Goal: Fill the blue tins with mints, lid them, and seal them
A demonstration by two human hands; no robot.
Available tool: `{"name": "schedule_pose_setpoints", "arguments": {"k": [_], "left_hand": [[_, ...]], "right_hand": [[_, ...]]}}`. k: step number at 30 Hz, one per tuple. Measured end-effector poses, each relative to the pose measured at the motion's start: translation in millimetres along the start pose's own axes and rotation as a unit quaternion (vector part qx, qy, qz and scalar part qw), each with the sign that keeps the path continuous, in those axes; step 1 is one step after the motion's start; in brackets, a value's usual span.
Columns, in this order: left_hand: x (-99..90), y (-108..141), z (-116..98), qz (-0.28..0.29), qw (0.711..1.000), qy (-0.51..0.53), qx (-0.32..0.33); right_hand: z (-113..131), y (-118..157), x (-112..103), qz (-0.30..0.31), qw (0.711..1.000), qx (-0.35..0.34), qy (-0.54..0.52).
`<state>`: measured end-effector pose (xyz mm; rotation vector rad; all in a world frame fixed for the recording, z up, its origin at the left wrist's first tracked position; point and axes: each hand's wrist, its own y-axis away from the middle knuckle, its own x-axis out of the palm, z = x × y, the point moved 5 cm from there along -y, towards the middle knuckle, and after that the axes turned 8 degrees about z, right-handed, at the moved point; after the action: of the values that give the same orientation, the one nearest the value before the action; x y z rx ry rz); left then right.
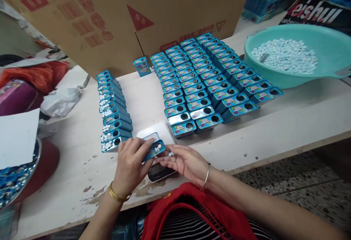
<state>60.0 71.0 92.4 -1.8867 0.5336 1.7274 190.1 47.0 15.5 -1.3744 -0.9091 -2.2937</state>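
Observation:
My left hand (131, 161) is closed on a blue tin (153, 151), tilted toward my other hand, with white candies at its round opening. Palm up, my right hand (182, 159) sits just right of the tin, its curved fingers cradling a few white candies (170, 154). Beneath both hands is a white scale (161, 128) with a dark display. Rows of blue tins (199, 95) stand to the right of the scale. Another line of tins (116, 117) stands on the left, several with white candies on top.
A turquoise basin (287, 77) of white candies rests at the right. Behind the tins rises a large cardboard box (115, 20). One tin (142, 67) stands alone near it. At the left edge, a red bucket (45, 165) holds small blue pieces, partly under white paper (19, 137).

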Motion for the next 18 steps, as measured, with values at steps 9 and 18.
{"name": "schedule_pose_setpoints", "arguments": {"k": [9,18], "left_hand": [[2.7,-10.5,2.8,0.010,0.994,0.096,-0.053],[-7.8,-16.4,11.1,0.027,0.976,0.203,-0.070]], "right_hand": [[51.8,12.8,33.0,0.010,0.916,-0.140,0.376],[75.0,23.3,31.3,-0.054,0.800,-0.211,0.559]]}}
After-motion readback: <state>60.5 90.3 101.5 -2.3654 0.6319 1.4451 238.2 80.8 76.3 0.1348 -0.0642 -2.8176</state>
